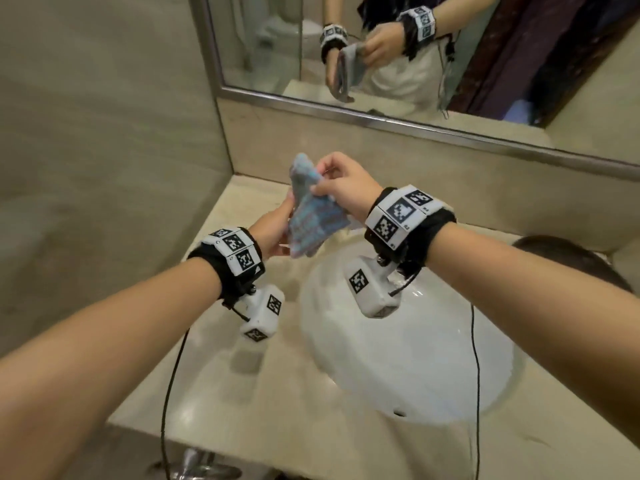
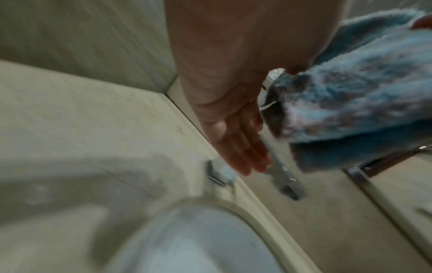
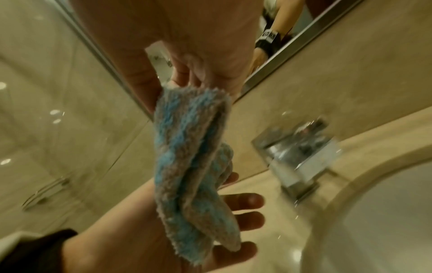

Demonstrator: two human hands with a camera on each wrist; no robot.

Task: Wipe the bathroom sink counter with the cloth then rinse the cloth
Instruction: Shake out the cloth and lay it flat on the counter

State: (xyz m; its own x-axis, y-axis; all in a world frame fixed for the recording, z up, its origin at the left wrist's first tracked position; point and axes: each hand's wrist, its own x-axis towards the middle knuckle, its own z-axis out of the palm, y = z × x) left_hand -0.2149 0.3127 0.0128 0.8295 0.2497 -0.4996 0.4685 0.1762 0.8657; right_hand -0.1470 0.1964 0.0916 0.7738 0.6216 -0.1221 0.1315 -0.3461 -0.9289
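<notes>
Both bare forearms reach forward, wrists close together. The right hand point(image 1: 341, 183) has its fingers curled in a pinch, while the left hand point(image 1: 273, 230) lies flat beneath, palm up, fingers point(image 3: 247, 201) straight.

1 cloth point(image 1: 313, 216), 2 hands, 1 sink point(image 1: 415, 358), 1 faucet point(image 3: 299, 157), 1 mirror point(image 1: 381, 46), 2 wrist cameras.

Your head camera looks down over both forearms at the sink point(image 1: 398, 348) and mirror point(image 1: 433, 46). Each wrist camera looks close along its palm — both catch the cloth point(image 2: 355, 96) and the blurred faucet point(image 3: 301, 157).
</notes>
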